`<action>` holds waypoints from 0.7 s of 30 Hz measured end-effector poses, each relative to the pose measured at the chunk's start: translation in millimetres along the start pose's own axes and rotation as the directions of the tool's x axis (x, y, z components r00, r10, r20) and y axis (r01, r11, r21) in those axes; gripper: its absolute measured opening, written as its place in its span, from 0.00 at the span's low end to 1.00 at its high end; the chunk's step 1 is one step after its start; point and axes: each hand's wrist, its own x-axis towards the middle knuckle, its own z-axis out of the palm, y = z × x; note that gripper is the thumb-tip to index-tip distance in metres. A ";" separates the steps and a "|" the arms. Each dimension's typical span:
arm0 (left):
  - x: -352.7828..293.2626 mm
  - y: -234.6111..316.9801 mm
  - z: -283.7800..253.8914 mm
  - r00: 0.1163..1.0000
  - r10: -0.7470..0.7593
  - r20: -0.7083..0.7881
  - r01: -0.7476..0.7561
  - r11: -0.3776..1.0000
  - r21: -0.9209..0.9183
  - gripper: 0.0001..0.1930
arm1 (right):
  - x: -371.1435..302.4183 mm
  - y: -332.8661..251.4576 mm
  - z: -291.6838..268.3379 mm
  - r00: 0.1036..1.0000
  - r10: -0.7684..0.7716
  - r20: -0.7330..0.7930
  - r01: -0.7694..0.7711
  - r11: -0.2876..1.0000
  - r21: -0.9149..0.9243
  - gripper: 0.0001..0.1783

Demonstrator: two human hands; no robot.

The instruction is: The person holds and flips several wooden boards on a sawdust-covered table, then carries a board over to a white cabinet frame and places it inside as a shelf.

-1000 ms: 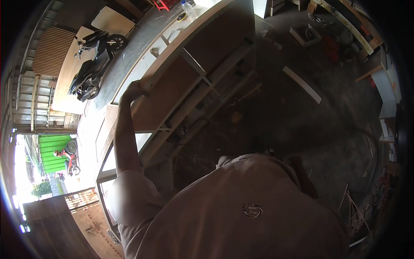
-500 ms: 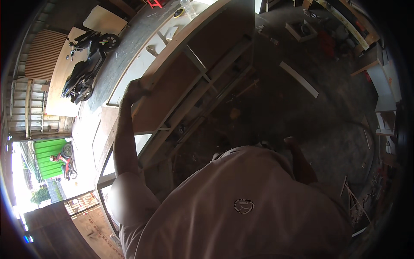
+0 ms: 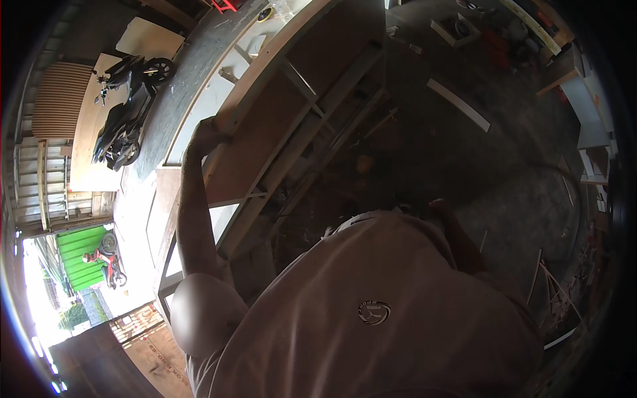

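My left arm stretches forward, and my left hand (image 3: pixel 211 137) is curled over the upper edge of a long wooden cabinet frame (image 3: pixel 262 63). Brown panels and pale dividing strips fill the side of the frame that faces me, with open gaps lower down. My right hand (image 3: pixel 439 207) hangs low beside my body, apart from the frame. It is mostly in shadow, so its fingers and anything in them cannot be made out.
A pale strip of wood (image 3: pixel 459 105) lies on the dark floor to the right. Farther off is an open wooden box (image 3: pixel 455 30). Thin scrap sticks (image 3: pixel 554 288) lie at the right. A black motorcycle (image 3: pixel 126 109) stands by leaning boards at the left.
The view has shifted slightly. My left hand stays on the frame's edge, and my right hand appears a little farther left and higher beside my body.
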 end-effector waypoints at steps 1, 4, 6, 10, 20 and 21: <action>-2.1 -0.6 -0.4 1.000 -0.008 0.008 0.008 1.000 0.005 0.30 | 0.2 20.3 -0.5 1.000 -0.025 -0.006 0.024 0.992 -0.121 0.16; -6.1 -1.1 -1.3 1.000 -0.004 0.007 0.004 1.000 0.013 0.30 | -6.2 70.8 0.4 0.999 -0.054 0.000 0.051 0.931 -0.361 0.18; -5.1 2.0 0.6 1.000 -0.002 0.005 0.002 1.000 0.017 0.30 | -14.3 100.5 -1.1 0.991 -0.121 0.051 0.129 0.819 -0.559 0.19; 5.8 -2.2 5.2 0.999 0.030 0.015 -0.030 1.000 0.008 0.30 | -22.7 122.0 3.3 0.944 -0.269 0.192 0.302 0.468 -0.830 0.19; 2.4 -8.9 2.6 0.997 0.081 -0.011 -0.080 0.996 0.042 0.27 | 8.3 138.7 7.2 0.938 -0.341 0.067 0.324 0.785 -0.528 0.18; 0.5 -8.6 2.0 0.996 0.084 -0.018 -0.084 0.996 0.012 0.27 | 11.2 133.3 9.7 0.979 -0.199 0.052 0.205 0.920 -0.333 0.18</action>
